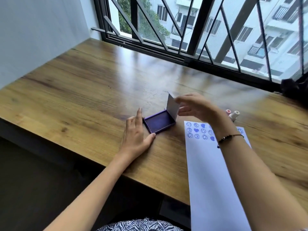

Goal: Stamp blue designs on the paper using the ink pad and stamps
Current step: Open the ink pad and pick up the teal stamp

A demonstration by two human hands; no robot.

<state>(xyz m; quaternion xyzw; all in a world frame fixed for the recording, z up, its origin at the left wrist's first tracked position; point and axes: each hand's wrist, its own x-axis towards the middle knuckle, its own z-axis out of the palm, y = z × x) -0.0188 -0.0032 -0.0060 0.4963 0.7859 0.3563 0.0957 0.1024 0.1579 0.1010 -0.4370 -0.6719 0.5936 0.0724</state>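
Left hand [135, 135] lay flat on the table [75, 90], fingers spread apart, thumb and forefinger braced against the near-left corner of the ink pad [158, 123]; it gripped nothing. Ink pad sat open on the table, blue-purple pad face up, its lid [173, 106] hinged up roughly vertical at the right edge. Right hand [195, 106] was at the lid's top edge, fingertips pinched on or touching it; motion blur there, so the exact grip was hard to tell. Paper [215, 180] lay to the right of the pad, near but apart, its near end overhanging the table edge, partly under the right forearm. Two stamps [233, 115] stood just behind the paper's far edge, beyond the right wrist.

Risks, as a judgement: lid could snap or swing and shift the pad if the left hand let go; the forearm above the paper could smear fresh prints; the overhanging sheet could slide off.

Counts: one ink pad, one sheet, two stamps, about thirteen visible blue prints in three rows (smileys and hearts), more possibly hidden under the arm.
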